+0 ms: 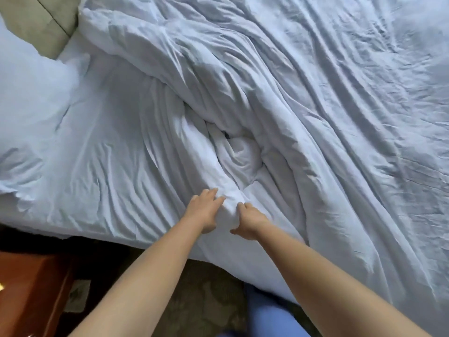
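Head view showed left hand (204,211) and right hand (250,221) each gripping the duvet (291,117) ridge between them; such shallow grips could slip under a hard pull.

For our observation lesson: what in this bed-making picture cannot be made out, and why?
In the head view:
palm of the left hand, hidden against the crumpled white duvet, grip unclear;
reddish wooden cabinet, cut off by the left edge;
dark speck in the duvet's fold, too small to identify.

flat sheet (102,147) left of the bunched duvet (243,132) lies open; pillow (31,93) and, seemingly, a nightstand (31,288) crowd the left.
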`<state>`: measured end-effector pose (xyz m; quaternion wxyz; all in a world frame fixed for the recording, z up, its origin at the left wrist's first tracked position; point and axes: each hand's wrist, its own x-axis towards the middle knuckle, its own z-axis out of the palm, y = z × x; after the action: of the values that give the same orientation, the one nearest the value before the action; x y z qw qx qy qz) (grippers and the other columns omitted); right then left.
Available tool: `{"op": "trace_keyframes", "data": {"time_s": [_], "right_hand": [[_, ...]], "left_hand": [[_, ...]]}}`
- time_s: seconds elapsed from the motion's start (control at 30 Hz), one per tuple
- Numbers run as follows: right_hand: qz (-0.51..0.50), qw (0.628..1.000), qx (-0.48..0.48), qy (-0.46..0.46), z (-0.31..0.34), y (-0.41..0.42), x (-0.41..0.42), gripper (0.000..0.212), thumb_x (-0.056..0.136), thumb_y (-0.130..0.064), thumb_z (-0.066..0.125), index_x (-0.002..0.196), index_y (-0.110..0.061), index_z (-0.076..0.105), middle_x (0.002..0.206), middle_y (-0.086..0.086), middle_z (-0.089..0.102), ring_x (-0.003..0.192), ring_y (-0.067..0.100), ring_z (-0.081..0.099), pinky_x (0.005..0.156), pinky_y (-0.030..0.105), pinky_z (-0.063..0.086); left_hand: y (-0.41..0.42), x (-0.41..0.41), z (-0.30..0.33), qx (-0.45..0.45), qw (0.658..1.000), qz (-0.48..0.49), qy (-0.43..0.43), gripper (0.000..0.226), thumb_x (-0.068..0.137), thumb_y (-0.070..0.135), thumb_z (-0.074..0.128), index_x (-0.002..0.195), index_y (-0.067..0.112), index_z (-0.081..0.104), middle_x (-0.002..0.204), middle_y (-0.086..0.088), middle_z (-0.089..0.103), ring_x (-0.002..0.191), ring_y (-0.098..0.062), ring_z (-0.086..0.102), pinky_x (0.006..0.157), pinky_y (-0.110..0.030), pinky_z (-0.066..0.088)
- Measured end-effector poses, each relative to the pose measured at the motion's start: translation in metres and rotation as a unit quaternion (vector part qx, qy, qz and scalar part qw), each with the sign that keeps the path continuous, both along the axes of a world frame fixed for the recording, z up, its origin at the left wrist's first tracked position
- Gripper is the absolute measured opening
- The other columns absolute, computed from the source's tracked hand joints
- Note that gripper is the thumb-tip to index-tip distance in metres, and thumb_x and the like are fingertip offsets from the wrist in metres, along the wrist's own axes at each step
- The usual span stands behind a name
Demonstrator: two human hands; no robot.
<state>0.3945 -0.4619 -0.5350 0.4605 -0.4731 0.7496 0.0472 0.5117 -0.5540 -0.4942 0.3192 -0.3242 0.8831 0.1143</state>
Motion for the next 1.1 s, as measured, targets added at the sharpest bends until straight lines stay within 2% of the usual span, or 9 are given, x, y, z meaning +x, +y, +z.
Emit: {"op": "trace_keyframes", "data": {"time_s": [0.13, 0.23, 0.3, 0.37, 0.43, 0.53, 0.67, 0.83, 1.1], "right_hand": [[-0.055, 0.997, 0.039, -0.026, -0.032, -0.012, 0.005, 0.095, 0.088, -0.037, 0.062, 0.152, -0.009, -0.002, 0.159, 0.01, 0.005, 0.143, 0.026, 0.024, 0.11, 0.037, 0.031], [-0.072, 0.996, 0.049, -0.016, -0.039, -0.007, 0.012, 0.083, 0.091, -0.02, 0.052, 0.152, -0.008, -0.002, 0.156, 0.012, 0.02, 0.128, 0.03, 0.045, 0.1, 0.036, 0.04], [-0.102, 0.994, 0.03, 0.021, -0.041, -0.008, 0.017, 0.066, 0.091, -0.009, 0.044, 0.15, -0.004, 0.015, 0.14, 0.015, 0.045, 0.115, 0.032, 0.054, 0.091, 0.035, 0.044], [-0.158, 0.986, 0.011, 0.05, -0.034, -0.011, 0.019, 0.041, 0.089, -0.007, 0.041, 0.129, -0.005, 0.045, 0.121, 0.013, 0.059, 0.107, 0.032, 0.057, 0.081, 0.034, 0.045], [-0.211, 0.976, 0.007, 0.05, -0.02, -0.012, 0.02, 0.027, 0.088, -0.006, 0.039, 0.11, -0.007, 0.055, 0.114, 0.012, 0.061, 0.103, 0.031, 0.058, 0.073, 0.03, 0.041], [-0.265, 0.963, 0.003, 0.041, 0.006, -0.012, 0.034, 0.028, 0.087, -0.005, 0.036, 0.106, -0.008, 0.057, 0.112, 0.01, 0.061, 0.1, 0.029, 0.058, 0.073, 0.029, 0.04], [-0.308, 0.951, -0.018, 0.035, 0.041, -0.013, 0.082, 0.029, 0.087, -0.007, 0.035, 0.105, -0.01, 0.057, 0.111, 0.009, 0.061, 0.096, 0.028, 0.057, 0.074, 0.03, 0.041], [-0.242, 0.969, -0.024, 0.051, 0.073, -0.017, 0.162, 0.03, 0.089, -0.006, 0.033, 0.108, -0.009, 0.057, 0.113, 0.011, 0.06, 0.1, 0.03, 0.058, 0.074, 0.032, 0.04], [-0.113, 0.986, -0.026, 0.122, 0.114, 0.015, 0.236, 0.029, 0.093, -0.006, 0.033, 0.115, -0.007, 0.053, 0.118, 0.013, 0.056, 0.103, 0.032, 0.056, 0.074, 0.035, 0.04]], "left_hand": [[-0.028, -0.017, -0.033, 0.013, 0.997, -0.059, -0.04, 0.084, 0.084, 0.003, 0.058, 0.151, 0.024, 0.012, 0.16, -0.005, -0.006, 0.147, -0.022, -0.001, 0.118, -0.043, 0.013], [-0.035, -0.024, -0.044, 0.023, 0.993, -0.096, -0.061, 0.082, 0.086, -0.002, 0.053, 0.151, 0.025, 0.011, 0.16, -0.004, -0.008, 0.147, -0.022, -0.004, 0.119, -0.045, 0.011], [-0.041, -0.024, -0.052, 0.015, 0.986, -0.145, -0.078, 0.082, 0.087, -0.002, 0.051, 0.151, 0.026, 0.01, 0.16, -0.004, -0.009, 0.147, -0.023, -0.006, 0.118, -0.048, 0.009], [-0.047, -0.019, -0.053, -0.013, 0.974, -0.21, -0.089, 0.084, 0.086, 0.0, 0.054, 0.151, 0.026, 0.008, 0.16, -0.006, -0.006, 0.147, -0.024, -0.003, 0.116, -0.054, 0.008], [-0.052, -0.012, -0.048, -0.04, 0.961, -0.262, -0.078, 0.076, 0.089, 0.003, 0.05, 0.151, 0.024, 0.01, 0.158, -0.009, 0.009, 0.146, -0.025, 0.01, 0.115, -0.056, 0.009], [-0.061, -0.007, -0.031, -0.071, 0.937, -0.34, -0.017, 0.049, 0.095, 0.004, 0.036, 0.142, 0.016, 0.032, 0.137, -0.012, 0.046, 0.127, -0.028, 0.043, 0.114, -0.047, 0.019], [-0.074, 0.018, 0.002, -0.109, 0.894, -0.435, 0.003, 0.031, 0.095, 0.007, 0.034, 0.124, 0.007, 0.044, 0.117, -0.012, 0.061, 0.109, -0.031, 0.056, 0.084, -0.036, 0.04], [-0.077, 0.098, 0.041, -0.085, 0.916, -0.391, -0.004, 0.039, 0.096, 0.041, 0.033, 0.119, 0.013, 0.046, 0.11, -0.01, 0.066, 0.099, -0.033, 0.061, 0.075, -0.035, 0.04], [-0.032, 0.196, 0.077, -0.097, 0.946, -0.309, 0.015, 0.038, 0.09, 0.04, 0.037, 0.108, 0.015, 0.059, 0.112, -0.006, 0.066, 0.101, -0.028, 0.061, 0.074, -0.034, 0.04]]}}
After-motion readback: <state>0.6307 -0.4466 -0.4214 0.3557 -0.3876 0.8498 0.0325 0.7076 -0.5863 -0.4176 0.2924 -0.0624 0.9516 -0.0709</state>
